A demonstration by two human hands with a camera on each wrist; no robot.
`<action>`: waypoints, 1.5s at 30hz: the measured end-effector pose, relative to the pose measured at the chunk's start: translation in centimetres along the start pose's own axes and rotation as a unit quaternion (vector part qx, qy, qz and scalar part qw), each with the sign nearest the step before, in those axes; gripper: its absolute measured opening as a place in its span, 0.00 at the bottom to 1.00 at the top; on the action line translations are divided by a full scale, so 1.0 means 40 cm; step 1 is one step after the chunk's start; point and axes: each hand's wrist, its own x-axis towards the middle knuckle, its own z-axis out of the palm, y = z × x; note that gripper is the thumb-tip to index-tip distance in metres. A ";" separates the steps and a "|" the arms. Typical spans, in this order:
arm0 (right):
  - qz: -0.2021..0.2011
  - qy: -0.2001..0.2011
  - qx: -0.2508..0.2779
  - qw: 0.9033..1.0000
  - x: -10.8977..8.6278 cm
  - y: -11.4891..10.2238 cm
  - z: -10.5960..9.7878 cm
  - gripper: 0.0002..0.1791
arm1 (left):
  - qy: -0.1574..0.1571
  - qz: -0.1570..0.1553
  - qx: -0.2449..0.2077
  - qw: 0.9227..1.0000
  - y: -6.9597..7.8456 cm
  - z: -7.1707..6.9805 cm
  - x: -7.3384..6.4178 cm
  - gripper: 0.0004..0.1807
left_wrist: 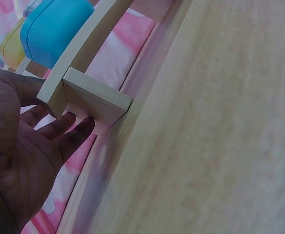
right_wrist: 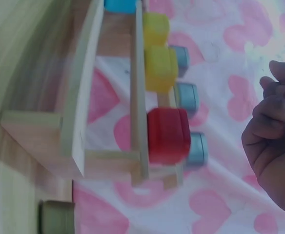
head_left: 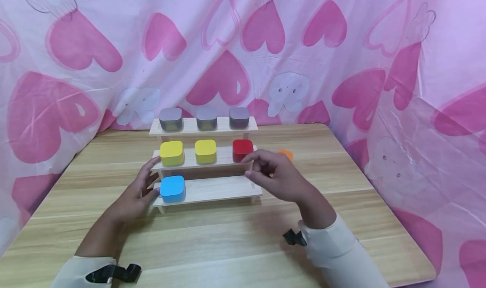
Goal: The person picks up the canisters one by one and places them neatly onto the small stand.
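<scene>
A three-step wooden rack (head_left: 212, 191) stands on the table. My left hand (head_left: 137, 194) grips its left end, the thumb at the lowest board beside a blue box (head_left: 172, 189) with rounded corners. In the left wrist view, the fingertips (left_wrist: 87, 123) touch the side leg under that board. Two yellow boxes (head_left: 205, 151) and a red box (head_left: 242, 150) sit on the middle step. My right hand (head_left: 279, 174) is raised just right of the red box, its fingers loosely curled and holding nothing.
Three grey boxes (head_left: 206, 119) line the top step. An orange box (head_left: 285, 154) is partly hidden behind my right hand. A dull-coloured box (right_wrist: 57, 217) appears past the rack's end in the right wrist view. A pink heart-print curtain (head_left: 288, 60) surrounds the wood-grain table (head_left: 212, 246).
</scene>
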 end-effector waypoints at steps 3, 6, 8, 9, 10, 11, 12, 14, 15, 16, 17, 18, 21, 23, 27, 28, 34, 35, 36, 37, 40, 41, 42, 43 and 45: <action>0.010 0.039 -0.002 0.999 -0.001 0.003 -0.024 0.17 | 0.001 -0.002 0.006 1.000 -0.001 -0.002 0.001 0.59; 0.001 0.081 -0.006 0.997 -0.002 0.022 -0.047 0.19 | 0.000 -0.004 0.006 1.000 -0.001 -0.003 0.002 0.60; -0.008 0.112 0.007 0.994 -0.001 0.041 -0.061 0.22 | 0.000 -0.004 0.006 1.000 -0.002 -0.003 0.001 0.59; -0.011 0.130 0.018 0.991 -0.001 0.051 -0.068 0.23 | 0.000 -0.005 0.005 1.000 -0.001 -0.002 0.001 0.59; -0.011 0.149 0.035 0.988 0.000 0.062 -0.075 0.24 | -0.001 -0.005 0.005 1.000 -0.001 -0.002 0.001 0.59; -0.009 0.169 0.056 0.984 0.001 0.073 -0.082 0.25 | -0.001 -0.006 0.005 1.000 -0.001 -0.002 0.001 0.60; -0.004 0.190 0.078 0.979 0.001 0.085 -0.089 0.26 | -0.001 -0.006 0.004 1.000 -0.001 -0.002 0.000 0.60; 0.012 0.231 0.111 0.967 0.002 0.112 -0.103 0.26 | -0.001 -0.007 0.004 1.000 0.000 -0.002 0.000 0.60; 0.027 0.249 0.119 0.961 0.001 0.127 -0.110 0.26 | -0.001 -0.007 0.005 1.000 0.000 -0.002 0.000 0.60; 0.043 0.265 0.126 0.955 0.000 0.143 -0.117 0.25 | -0.001 -0.008 0.005 1.000 0.001 -0.002 0.000 0.59; 0.062 0.277 0.127 0.950 -0.002 0.159 -0.123 0.24 | -0.001 -0.008 0.005 1.000 0.001 -0.003 0.000 0.59; 0.082 0.286 0.128 0.946 -0.005 0.176 -0.130 0.24 | -0.001 -0.007 0.005 1.000 0.001 -0.003 0.000 0.59; 0.144 0.298 0.136 0.934 -0.011 0.230 -0.146 0.24 | -0.001 -0.008 0.006 1.000 0.001 -0.004 0.000 0.59; 0.180 0.298 0.140 0.927 -0.016 0.264 -0.155 0.26 | -0.002 -0.009 0.004 1.000 0.001 -0.004 0.000 0.59; 0.229 0.295 0.140 0.917 -0.027 0.316 -0.170 0.28 | -0.002 -0.009 0.004 1.000 0.000 -0.003 -0.002 0.59; 0.237 0.292 0.139 0.916 -0.030 0.325 -0.173 0.29 | -0.001 -0.010 0.004 1.000 0.001 -0.003 -0.002 0.59; 0.281 0.248 0.117 0.920 -0.046 0.364 -0.187 0.36 | 0.000 -0.006 0.004 1.000 0.000 -0.001 -0.001 0.59; 0.289 0.239 0.113 0.920 -0.048 0.370 -0.188 0.37 | 0.000 -0.005 0.003 1.000 0.000 -0.001 -0.001 0.60; 0.296 0.231 0.110 0.920 -0.051 0.376 -0.189 0.38 | 0.000 -0.004 0.003 1.000 -0.001 -0.001 -0.001 0.60; 0.304 0.226 0.108 0.919 -0.053 0.380 -0.189 0.38 | 0.000 -0.004 0.002 1.000 -0.001 -0.001 0.000 0.60; 0.323 0.208 0.103 0.918 -0.060 0.394 -0.191 0.41 | 0.001 -0.001 0.005 1.000 0.000 0.000 0.000 0.60; 0.327 0.203 0.101 0.917 -0.063 0.398 -0.192 0.41 | 0.001 0.000 0.005 1.000 0.000 -0.001 0.000 0.60; 0.332 0.199 0.099 0.917 -0.066 0.401 -0.192 0.42 | 0.001 0.002 0.006 1.000 0.000 0.000 0.000 0.60; 0.336 0.194 0.097 0.917 -0.068 0.403 -0.192 0.42 | 0.001 0.002 0.007 1.000 0.001 -0.001 0.000 0.60; 0.342 0.182 0.092 0.917 -0.073 0.408 -0.192 0.44 | 0.000 0.002 0.006 1.000 0.001 0.000 0.000 0.60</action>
